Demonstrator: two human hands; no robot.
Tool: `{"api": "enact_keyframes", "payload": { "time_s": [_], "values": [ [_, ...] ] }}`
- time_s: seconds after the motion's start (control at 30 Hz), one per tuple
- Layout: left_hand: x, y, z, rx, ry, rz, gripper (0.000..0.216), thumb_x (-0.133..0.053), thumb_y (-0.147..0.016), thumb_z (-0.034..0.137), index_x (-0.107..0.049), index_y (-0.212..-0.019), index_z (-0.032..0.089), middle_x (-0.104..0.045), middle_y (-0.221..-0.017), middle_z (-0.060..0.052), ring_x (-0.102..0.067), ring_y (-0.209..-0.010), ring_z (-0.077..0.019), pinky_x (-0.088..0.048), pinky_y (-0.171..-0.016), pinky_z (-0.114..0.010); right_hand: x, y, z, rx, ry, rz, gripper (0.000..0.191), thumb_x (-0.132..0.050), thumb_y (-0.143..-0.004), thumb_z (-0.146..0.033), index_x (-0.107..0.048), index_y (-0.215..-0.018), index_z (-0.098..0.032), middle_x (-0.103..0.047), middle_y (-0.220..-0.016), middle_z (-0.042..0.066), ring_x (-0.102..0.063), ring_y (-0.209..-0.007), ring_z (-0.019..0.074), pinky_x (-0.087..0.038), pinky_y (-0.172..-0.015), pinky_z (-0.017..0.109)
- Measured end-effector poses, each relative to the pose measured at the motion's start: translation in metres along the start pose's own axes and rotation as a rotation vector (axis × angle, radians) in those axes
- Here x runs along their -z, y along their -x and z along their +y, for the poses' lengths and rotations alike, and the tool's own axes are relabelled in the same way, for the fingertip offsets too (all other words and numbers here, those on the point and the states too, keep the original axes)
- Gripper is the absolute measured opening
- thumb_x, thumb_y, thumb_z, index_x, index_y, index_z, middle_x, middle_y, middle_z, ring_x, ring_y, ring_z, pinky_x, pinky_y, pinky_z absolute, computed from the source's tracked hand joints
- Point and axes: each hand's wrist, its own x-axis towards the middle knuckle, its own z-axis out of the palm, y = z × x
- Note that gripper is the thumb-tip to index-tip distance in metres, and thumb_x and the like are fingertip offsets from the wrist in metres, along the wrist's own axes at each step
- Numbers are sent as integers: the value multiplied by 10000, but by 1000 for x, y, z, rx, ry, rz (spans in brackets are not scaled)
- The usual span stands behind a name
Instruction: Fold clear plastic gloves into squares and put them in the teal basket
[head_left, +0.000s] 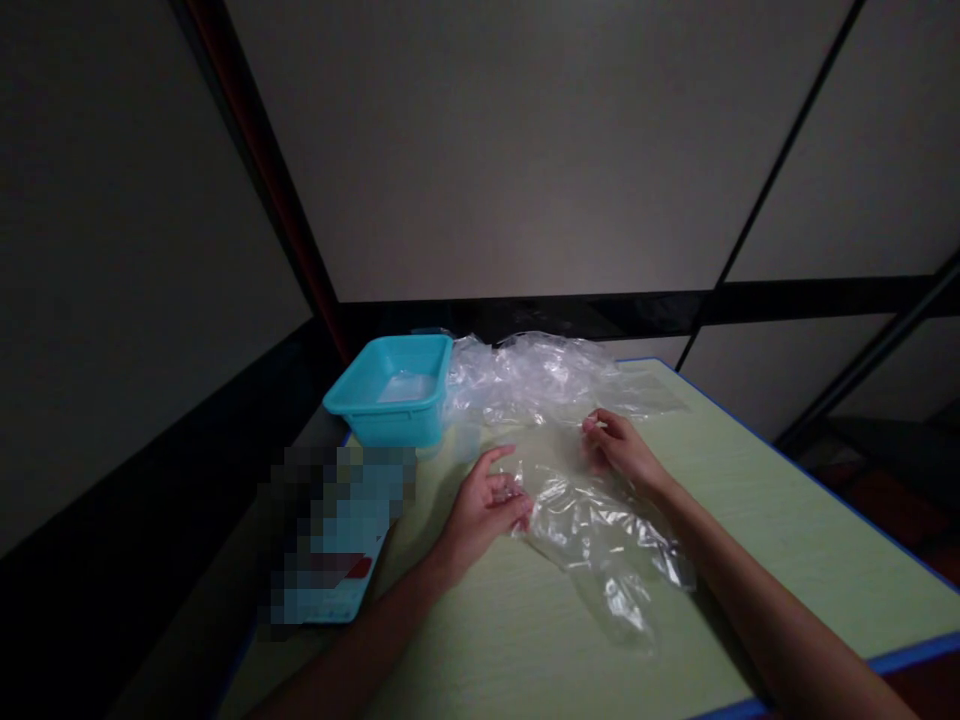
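Note:
My left hand pinches the left edge of a crumpled clear plastic bag between thumb and fingers, with its index finger raised off the plastic. The bag spreads rightward and down over the table, its shiny folds reaching under my right forearm. My right hand is above the bag's far side, thumb and fingertips pressed together. What lies between those fingertips is too blurred to make out. A hazy translucent patch shows between my hands.
A larger heap of clear plastic bags lies at the back of the pale green table, which has blue edging. A turquoise basin with something whitish inside stands back left. A pixelated flat object lies nearer. Panelled walls rise behind.

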Motion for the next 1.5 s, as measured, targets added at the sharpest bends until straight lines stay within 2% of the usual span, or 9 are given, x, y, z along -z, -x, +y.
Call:
{"api": "enact_keyframes", "payload": {
  "time_s": [0.23,0.4,0.53,0.7,0.87,1.2,1.33,1.4,1.5],
  "values": [
    [4,-2,2,-42,-201,181,556,-614,-631,284,-394,-1128,168,-517,-591,98,-288,-277,-19,-187,-277,-147,17,-2,17,37,472,146,90,-490,-763,-198,-575,-788,-181,-597,-634,46,-546,-597,176,-330,-546,252],
    [10,-7,-5,-111,-317,344,461,-611,-586,226,-438,-1009,169,-431,-534,120,-437,-410,-68,-332,-398,-160,22,-1,12,126,606,205,213,-485,-774,-197,-557,-972,-169,-606,-689,50,-548,-633,184,-354,-558,258],
    [13,-10,-8,-133,-336,378,442,-594,-586,209,-415,-989,188,-495,-616,97,-509,-511,-91,-392,-517,-200,18,2,2,346,580,59,169,-457,-813,-213,-568,-935,-176,-625,-812,44,-576,-723,160,-427,-657,252],
    [9,-7,0,-93,-324,244,426,-590,-629,269,-434,-1014,175,-630,-740,11,-606,-725,-162,-429,-668,-263,-1,10,1,694,494,-159,241,-411,-873,-255,-559,-1035,-155,-613,-1031,108,-559,-960,204,-448,-834,346],
    [8,-2,-1,0,-324,-24,611,-638,-637,267,-376,-1176,147,-651,-758,-17,-619,-792,-193,-428,-716,-291,-24,11,9,785,444,-304,397,-408,-890,-275,-434,-1257,-126,-507,-1258,143,-443,-1179,221,-375,-975,404],
    [8,3,7,119,-150,-316,774,-643,-683,311,-275,-1325,87,-677,-718,-52,-635,-727,-210,-425,-722,-315,-29,6,17,651,592,-342,511,-354,-907,-355,-367,-1326,-62,-310,-1400,180,-210,-1316,276,-257,-1048,471],
    [14,2,14,166,11,-482,643,-599,-696,372,-423,-1248,94,-658,-594,-38,-617,-585,-191,-423,-622,-286,-30,9,17,603,644,-269,498,-346,-900,-322,-412,-1279,-5,-331,-1375,222,-209,-1314,288,-243,-1056,474],
    [14,3,13,159,66,-476,590,-552,-696,421,-493,-1178,85,-604,-475,-14,-559,-463,-172,-403,-533,-267,-29,12,15,575,695,-226,488,-353,-893,-307,-437,-1249,16,-350,-1363,232,-196,-1318,285,-234,-1064,462],
    [10,7,8,-57,-17,-202,422,-527,-707,412,-575,-999,111,-462,-350,52,-419,-346,-124,-343,-447,-233,-26,19,6,485,783,-146,454,-411,-869,-340,-526,-1165,-15,-357,-1364,219,-202,-1314,303,-264,-1046,462]
  ]
}}
